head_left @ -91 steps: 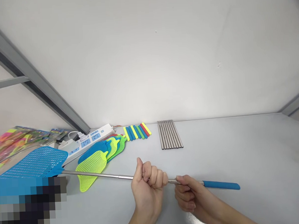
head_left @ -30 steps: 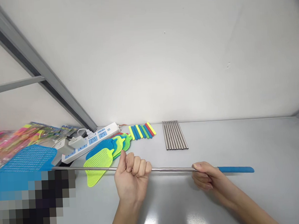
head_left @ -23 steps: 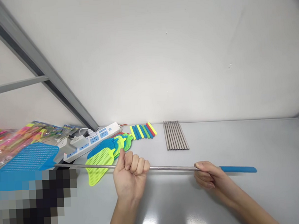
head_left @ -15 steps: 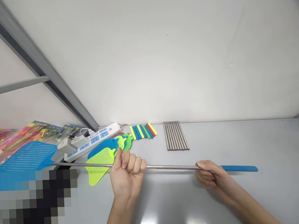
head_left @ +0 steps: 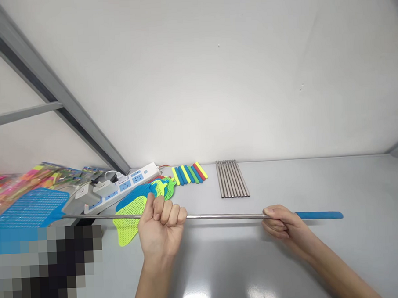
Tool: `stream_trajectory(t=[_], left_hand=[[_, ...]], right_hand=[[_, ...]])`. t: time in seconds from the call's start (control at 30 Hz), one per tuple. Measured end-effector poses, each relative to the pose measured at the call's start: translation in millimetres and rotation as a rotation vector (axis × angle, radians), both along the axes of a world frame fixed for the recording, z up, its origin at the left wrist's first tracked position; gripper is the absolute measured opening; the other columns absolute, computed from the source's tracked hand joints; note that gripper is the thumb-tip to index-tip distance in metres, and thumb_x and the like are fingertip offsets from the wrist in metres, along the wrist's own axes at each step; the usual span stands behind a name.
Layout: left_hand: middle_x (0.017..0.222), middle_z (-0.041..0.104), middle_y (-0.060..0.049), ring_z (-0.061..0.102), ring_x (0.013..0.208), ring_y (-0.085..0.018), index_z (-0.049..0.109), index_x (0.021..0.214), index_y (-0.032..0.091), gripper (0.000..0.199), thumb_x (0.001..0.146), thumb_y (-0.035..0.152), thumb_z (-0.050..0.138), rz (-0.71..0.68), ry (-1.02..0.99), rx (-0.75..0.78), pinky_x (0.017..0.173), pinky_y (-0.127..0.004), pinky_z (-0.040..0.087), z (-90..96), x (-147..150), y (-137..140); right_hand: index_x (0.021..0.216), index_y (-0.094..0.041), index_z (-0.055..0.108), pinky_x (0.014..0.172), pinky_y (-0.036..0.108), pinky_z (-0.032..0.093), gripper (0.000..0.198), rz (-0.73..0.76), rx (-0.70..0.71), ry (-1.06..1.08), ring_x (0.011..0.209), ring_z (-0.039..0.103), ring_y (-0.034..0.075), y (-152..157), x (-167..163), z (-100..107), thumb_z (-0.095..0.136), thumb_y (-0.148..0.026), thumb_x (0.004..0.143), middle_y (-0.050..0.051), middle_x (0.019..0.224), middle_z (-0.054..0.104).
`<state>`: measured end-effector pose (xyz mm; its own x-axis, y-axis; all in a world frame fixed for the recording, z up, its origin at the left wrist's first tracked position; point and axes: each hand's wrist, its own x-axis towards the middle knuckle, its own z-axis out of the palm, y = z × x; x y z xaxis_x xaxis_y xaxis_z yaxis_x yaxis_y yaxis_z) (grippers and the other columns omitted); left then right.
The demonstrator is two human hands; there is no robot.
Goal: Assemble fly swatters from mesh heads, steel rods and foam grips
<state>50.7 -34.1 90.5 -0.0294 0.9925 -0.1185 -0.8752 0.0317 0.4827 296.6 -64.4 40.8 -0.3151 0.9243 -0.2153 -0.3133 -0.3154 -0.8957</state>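
A fly swatter (head_left: 228, 216) with an extended metal telescopic rod lies across both hands, nearly level above the table. Its blue mesh head (head_left: 33, 206) is at the far left and its blue handle (head_left: 320, 215) at the right. My left hand (head_left: 162, 225) is closed round the rod left of the middle, knuckles up. With thumb and curled fingers, my right hand (head_left: 281, 224) grips the rod close to the handle. Behind the left hand lies a loose yellow-green swatter head (head_left: 128, 226), partly hidden by hand and rod.
Blue and green swatter heads (head_left: 135, 196) overlap beside a white power strip (head_left: 142, 172) with plugs in it. Several coloured handles (head_left: 188, 173) and a row of metal rods (head_left: 233, 178) lie near the wall. Plastic-wrapped packages (head_left: 35, 182) are at the left.
My left hand has shifted left with the rod, and the swatter head has moved slightly left. The right end of the rod is a little higher in view. Both hands keep their grip.
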Motion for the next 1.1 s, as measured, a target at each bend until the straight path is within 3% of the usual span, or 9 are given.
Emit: stream_trajectory(t=[0.4,1.1], left_hand=[[0.04,0.012,0.007,0.014,0.035,-0.006,0.024,0.046,0.016,0.041,0.083,0.031,0.033,-0.085,0.027,0.077,0.037,-0.02,0.023,-11.6,2,6],[0.043,0.021,0.005,0.021,0.039,-0.007,0.03,0.051,0.016,0.035,0.084,0.026,0.032,-0.231,0.025,0.161,0.043,-0.021,0.024,-13.0,24,-1]], right_hand=[[0.046,-0.019,0.022,0.045,0.027,0.011,0.039,-0.069,-0.031,0.103,0.038,0.018,0.006,1,-5,-10,0.046,-0.03,0.075,-0.007,0.044,0.013],[0.047,-0.016,0.04,0.044,0.026,0.017,0.041,0.005,0.111,0.269,0.04,0.028,0.009,-2,-14,-22,0.029,-0.029,0.084,-0.003,0.04,0.027]])
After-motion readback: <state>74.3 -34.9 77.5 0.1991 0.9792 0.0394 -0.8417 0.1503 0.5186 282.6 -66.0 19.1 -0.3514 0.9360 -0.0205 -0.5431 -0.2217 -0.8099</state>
